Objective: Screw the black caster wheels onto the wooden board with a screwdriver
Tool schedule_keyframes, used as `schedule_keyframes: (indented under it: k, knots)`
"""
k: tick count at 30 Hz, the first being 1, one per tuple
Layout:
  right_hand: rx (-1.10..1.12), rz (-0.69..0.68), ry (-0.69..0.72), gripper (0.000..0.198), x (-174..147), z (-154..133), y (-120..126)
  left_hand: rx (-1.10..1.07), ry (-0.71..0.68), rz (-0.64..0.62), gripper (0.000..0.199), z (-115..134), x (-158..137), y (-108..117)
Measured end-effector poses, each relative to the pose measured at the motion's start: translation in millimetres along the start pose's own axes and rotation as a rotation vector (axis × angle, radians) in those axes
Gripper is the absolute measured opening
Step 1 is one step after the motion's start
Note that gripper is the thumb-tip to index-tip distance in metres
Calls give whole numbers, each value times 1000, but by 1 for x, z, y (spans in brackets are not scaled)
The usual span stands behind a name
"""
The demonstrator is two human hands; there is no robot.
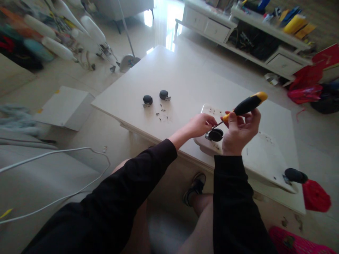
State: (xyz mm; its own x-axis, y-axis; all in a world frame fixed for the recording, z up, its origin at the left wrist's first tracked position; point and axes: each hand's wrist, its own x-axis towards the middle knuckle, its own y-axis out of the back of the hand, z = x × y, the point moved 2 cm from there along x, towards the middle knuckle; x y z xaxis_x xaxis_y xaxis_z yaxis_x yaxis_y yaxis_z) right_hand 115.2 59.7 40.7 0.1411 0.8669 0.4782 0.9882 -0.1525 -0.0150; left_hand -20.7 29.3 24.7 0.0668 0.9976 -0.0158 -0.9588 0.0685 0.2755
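Observation:
A screwdriver [247, 105] with a black and yellow handle is in my right hand [239, 132], held between thumb and fingers. Its shaft slants down left toward the metal plate of a black caster wheel [216, 135]. At that tip, my left hand [200, 125] has its fingers closed; whatever is between them is hidden. This caster sits on a white panel [261, 155] lying on the white table, and another caster [295, 175] is at the panel's right end. Left of my hands, two loose casters, one black caster [147, 100] and a second [164, 94], lie near several small screws [160, 114].
The white table [127, 91] fills the middle. A white box [66, 107] stands on the floor at left, near a white cable [90, 148]. A low white cabinet [212, 30] runs along the back right. Red bags [304, 86] lie at right.

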Motion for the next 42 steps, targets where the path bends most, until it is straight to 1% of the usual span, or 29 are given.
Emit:
schedule_keyframes:
  k: [4, 9, 13, 15, 18, 21, 25, 30, 34, 39, 42]
  knots:
    - [-21, -16, 17, 53, 1, -3, 1, -8, -7, 0, 34, -1, 3, -2]
    - [-108, -8, 114, 56, 0, -12, -1, -59, -35, 10, 28, -3, 4, -6]
    - [-164, 12, 66, 57, -5, -19, -7, -173, -154, -25, 29, -1, 5, -7]
    - [-177, 38, 54, 55, -7, -20, -10, -241, -189, -49, 27, -2, 7, -9]
    - [-164, 51, 56, 49, -7, -19, -11, -306, -196, -51, 17, -6, 11, -12]
    - [-151, 43, 17, 47, -4, -15, -9, -331, -189, -26, 13, -10, 14, -13]
    - [-112, -4, 17, 47, -2, -7, -5, -244, -192, 24, 12, -11, 15, -12]
    - [-83, -99, 42, 33, -1, 2, -1, -200, -185, 59, 11, -11, 15, -11]
    - [-25, -154, 34, 31, -4, 0, -2, -155, -147, 69, 9, -9, 15, -10]
    - [-22, -80, -14, 45, -7, -8, -5, -88, -82, 126, 3, -3, 10, -10]
    - [-31, -39, 13, 48, -7, -7, -5, -77, -84, 158, 4, -2, 8, -11]
